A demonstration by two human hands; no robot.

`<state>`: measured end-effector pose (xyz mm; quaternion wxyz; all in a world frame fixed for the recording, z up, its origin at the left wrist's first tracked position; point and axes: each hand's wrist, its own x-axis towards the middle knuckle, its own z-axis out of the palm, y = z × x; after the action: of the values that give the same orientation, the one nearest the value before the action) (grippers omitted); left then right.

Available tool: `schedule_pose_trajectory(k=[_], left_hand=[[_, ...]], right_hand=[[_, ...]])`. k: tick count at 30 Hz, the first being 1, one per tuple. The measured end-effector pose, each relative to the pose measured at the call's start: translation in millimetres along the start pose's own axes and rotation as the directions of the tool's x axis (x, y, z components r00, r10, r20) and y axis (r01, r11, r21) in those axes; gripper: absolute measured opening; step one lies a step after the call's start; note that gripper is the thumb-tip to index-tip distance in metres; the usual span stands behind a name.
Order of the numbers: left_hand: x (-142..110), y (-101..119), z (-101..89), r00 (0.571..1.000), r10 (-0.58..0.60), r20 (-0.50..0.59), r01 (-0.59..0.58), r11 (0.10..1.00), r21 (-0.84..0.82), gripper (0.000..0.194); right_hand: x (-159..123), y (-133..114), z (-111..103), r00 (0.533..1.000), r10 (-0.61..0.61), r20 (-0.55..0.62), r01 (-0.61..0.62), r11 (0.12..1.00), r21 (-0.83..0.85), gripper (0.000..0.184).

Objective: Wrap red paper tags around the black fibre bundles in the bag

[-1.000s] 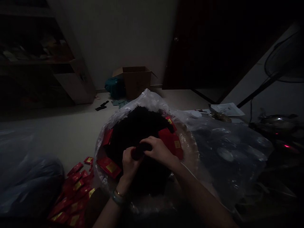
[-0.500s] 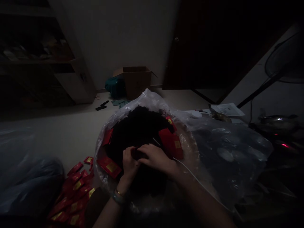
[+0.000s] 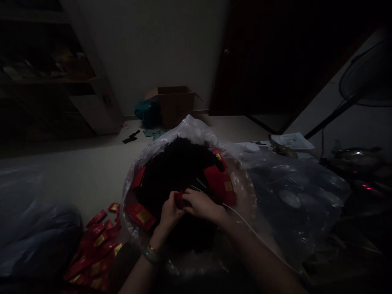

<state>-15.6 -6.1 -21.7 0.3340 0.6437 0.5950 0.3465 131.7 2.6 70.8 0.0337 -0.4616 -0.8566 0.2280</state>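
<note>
Left hand and right hand pinch small, shiny red packet | dark, crumbly heap beneath | slipping fingers could drop it; thin, metal-looking prongs alongside might snag it

The scene is viewed from the wearer's head, forward and down; the left hand and right hand are seen fairly close, the wall farther off.

No text or number can be read anywhere; the yellow labels on the red packets are too dark and small to make out.
</note>
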Motion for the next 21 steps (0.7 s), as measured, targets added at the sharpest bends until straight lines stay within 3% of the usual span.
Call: schedule_pose_trajectory(k=[5, 10, 15, 21], left_hand=[[-1.9, 6.2, -1.5, 0.997, 0.070, 0.019, -0.069, 0.995, -0.067, 0.041], [-2.0, 9.9, -2.1, 0.995, 0.093, -0.033, -0.096, 0.991, -0.089, 0.032], [-2.5, 6.5, 0.1, 0.996, 0.086, -0.036, -0.089, 0.993, -0.072, 0.032], [-2.6, 5.7, -1.7, 0.989, 0.125, -0.074, -0.131, 0.988, -0.079, 0.034]], right_hand=[[2.0, 0.5, -5.0, 1.000, 0.003, 0.005, -0.003, 0.998, 0.060, 0.016], [-3.8, 2.8, -22.5, 0.993, -0.074, -0.087, 0.098, 0.939, 0.331, 0.012], [-2.5, 2.0, -23.1, 0.987, 0.030, -0.159, 0.062, 0.840, 0.539, 0.014], [-1.1, 3.4, -19.1, 0.911, 0.159, -0.380, 0.070, 0.850, 0.521, 0.016]])
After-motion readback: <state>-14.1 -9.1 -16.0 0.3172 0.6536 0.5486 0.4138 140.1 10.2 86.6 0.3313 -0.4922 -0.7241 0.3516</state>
